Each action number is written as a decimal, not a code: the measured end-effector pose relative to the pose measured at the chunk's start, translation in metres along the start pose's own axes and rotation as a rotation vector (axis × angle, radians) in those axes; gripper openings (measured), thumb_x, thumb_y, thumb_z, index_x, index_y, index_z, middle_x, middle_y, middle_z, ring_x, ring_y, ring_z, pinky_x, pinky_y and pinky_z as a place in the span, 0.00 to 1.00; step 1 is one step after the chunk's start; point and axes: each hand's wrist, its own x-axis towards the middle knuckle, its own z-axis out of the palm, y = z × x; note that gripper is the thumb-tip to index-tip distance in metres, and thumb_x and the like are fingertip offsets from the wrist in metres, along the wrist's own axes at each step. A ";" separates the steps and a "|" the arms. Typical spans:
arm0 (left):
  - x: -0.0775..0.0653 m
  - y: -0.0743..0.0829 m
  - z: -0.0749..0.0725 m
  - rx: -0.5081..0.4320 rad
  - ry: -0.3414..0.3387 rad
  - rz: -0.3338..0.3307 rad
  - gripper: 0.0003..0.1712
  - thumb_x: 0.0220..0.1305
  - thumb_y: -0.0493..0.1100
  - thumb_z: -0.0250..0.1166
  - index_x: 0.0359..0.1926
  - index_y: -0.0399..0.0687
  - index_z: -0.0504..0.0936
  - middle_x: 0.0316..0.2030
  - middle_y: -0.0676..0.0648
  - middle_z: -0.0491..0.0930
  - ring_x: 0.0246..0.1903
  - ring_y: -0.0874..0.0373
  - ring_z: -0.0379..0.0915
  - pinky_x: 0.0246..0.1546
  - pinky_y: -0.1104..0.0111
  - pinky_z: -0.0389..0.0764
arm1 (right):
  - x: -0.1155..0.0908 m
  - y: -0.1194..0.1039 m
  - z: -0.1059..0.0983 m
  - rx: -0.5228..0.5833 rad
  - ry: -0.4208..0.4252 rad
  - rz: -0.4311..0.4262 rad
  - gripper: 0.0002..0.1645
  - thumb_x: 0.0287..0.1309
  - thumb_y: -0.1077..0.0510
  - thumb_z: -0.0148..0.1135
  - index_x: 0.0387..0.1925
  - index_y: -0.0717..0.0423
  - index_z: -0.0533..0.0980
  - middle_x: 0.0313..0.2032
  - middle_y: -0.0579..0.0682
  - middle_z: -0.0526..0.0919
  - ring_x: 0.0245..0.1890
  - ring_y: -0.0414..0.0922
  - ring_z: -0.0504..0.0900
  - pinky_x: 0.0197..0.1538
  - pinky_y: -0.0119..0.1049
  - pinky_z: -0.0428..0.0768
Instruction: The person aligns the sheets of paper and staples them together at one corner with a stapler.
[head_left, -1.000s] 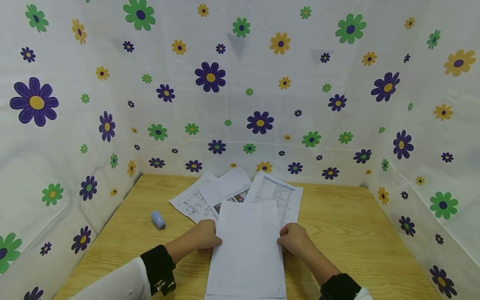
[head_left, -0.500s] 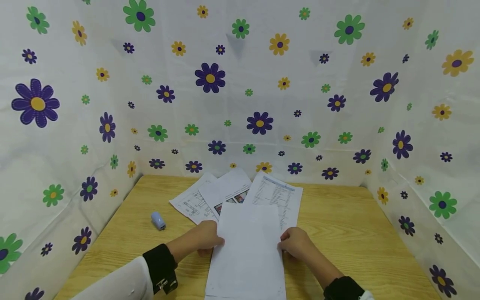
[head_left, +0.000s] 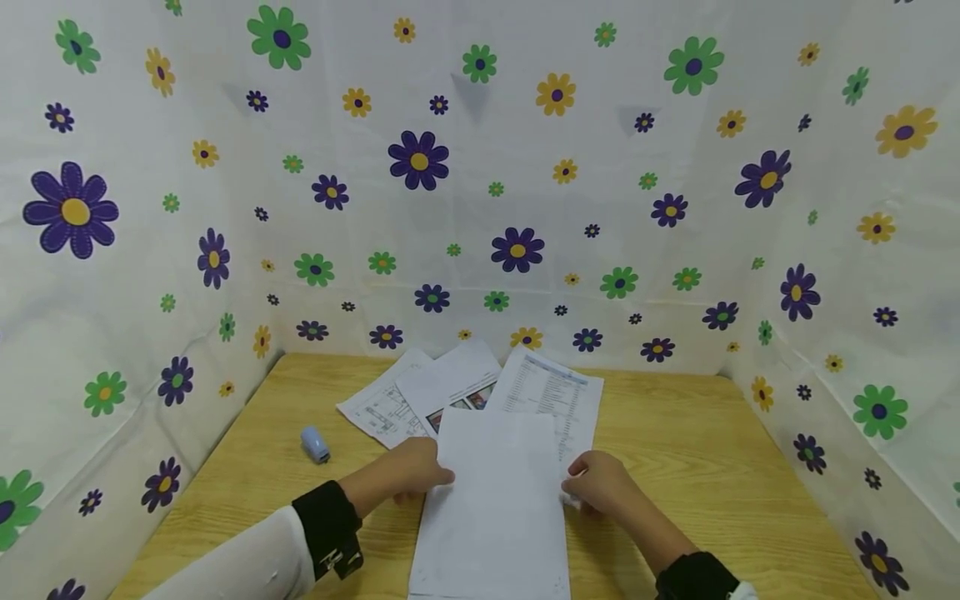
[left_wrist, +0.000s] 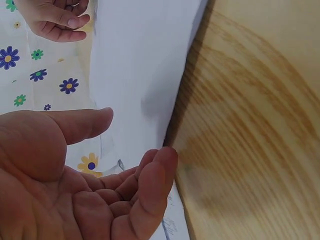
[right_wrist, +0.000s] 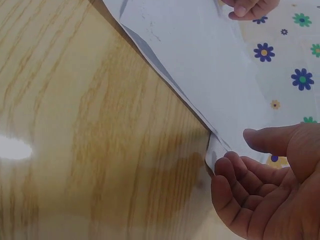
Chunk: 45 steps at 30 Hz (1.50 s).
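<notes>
A stack of white paper sheets [head_left: 491,508] lies lengthwise in front of me in the head view, its top face mostly blank. My left hand [head_left: 412,468] is at its left edge, the thumb over the paper. In the left wrist view the thumb stands apart from the loosely bent fingers [left_wrist: 152,192], whose tips meet the paper's edge. My right hand [head_left: 600,483] is at the right edge. The right wrist view shows its thumb also apart, with bent fingers [right_wrist: 227,195] beside the corner of a lower sheet.
Behind the stack, printed sheets fan out: a line drawing [head_left: 386,408], a page with photos [head_left: 453,379] and a table of text [head_left: 551,396]. A small light-blue object [head_left: 315,444] lies left on the wooden table [head_left: 675,442]. Flower-patterned cloth [head_left: 480,208] encloses the back and sides.
My right hand has shifted slightly right, its thumb off the paper's edge. The left hand has moved slightly right, over the left edge. The stack stays nearly in place.
</notes>
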 end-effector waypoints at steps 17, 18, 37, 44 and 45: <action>0.024 0.031 -0.019 0.033 0.186 0.198 0.49 0.62 0.58 0.73 0.72 0.33 0.63 0.61 0.29 0.72 0.63 0.33 0.70 0.60 0.44 0.75 | 0.013 0.009 -0.033 0.182 0.123 0.101 0.38 0.65 0.53 0.67 0.68 0.68 0.65 0.61 0.71 0.74 0.55 0.63 0.79 0.49 0.51 0.83; 0.027 0.034 -0.020 0.029 0.190 0.208 0.50 0.62 0.58 0.73 0.72 0.33 0.62 0.61 0.28 0.72 0.63 0.33 0.69 0.61 0.43 0.75 | 0.015 0.010 -0.033 0.211 0.131 0.113 0.39 0.65 0.53 0.66 0.69 0.68 0.64 0.63 0.71 0.72 0.58 0.64 0.77 0.52 0.53 0.82; 0.114 0.092 -0.014 0.023 0.215 0.174 0.46 0.64 0.58 0.70 0.72 0.37 0.61 0.56 0.36 0.78 0.57 0.40 0.75 0.58 0.47 0.77 | 0.048 0.011 -0.034 0.622 0.214 0.268 0.50 0.70 0.48 0.60 0.78 0.67 0.46 0.73 0.70 0.59 0.64 0.63 0.67 0.62 0.55 0.75; 0.117 0.109 -0.013 -0.027 0.173 0.097 0.47 0.64 0.54 0.70 0.73 0.39 0.57 0.57 0.36 0.78 0.57 0.40 0.74 0.59 0.46 0.74 | 0.053 0.011 -0.030 0.604 0.243 0.281 0.49 0.70 0.50 0.59 0.78 0.69 0.46 0.74 0.71 0.56 0.65 0.64 0.67 0.62 0.55 0.74; 0.117 0.111 -0.013 -0.036 0.166 0.083 0.47 0.64 0.53 0.70 0.74 0.39 0.57 0.58 0.36 0.78 0.57 0.40 0.74 0.60 0.46 0.74 | 0.053 0.011 -0.029 0.593 0.241 0.277 0.49 0.70 0.50 0.59 0.77 0.70 0.47 0.74 0.71 0.55 0.65 0.64 0.67 0.63 0.56 0.74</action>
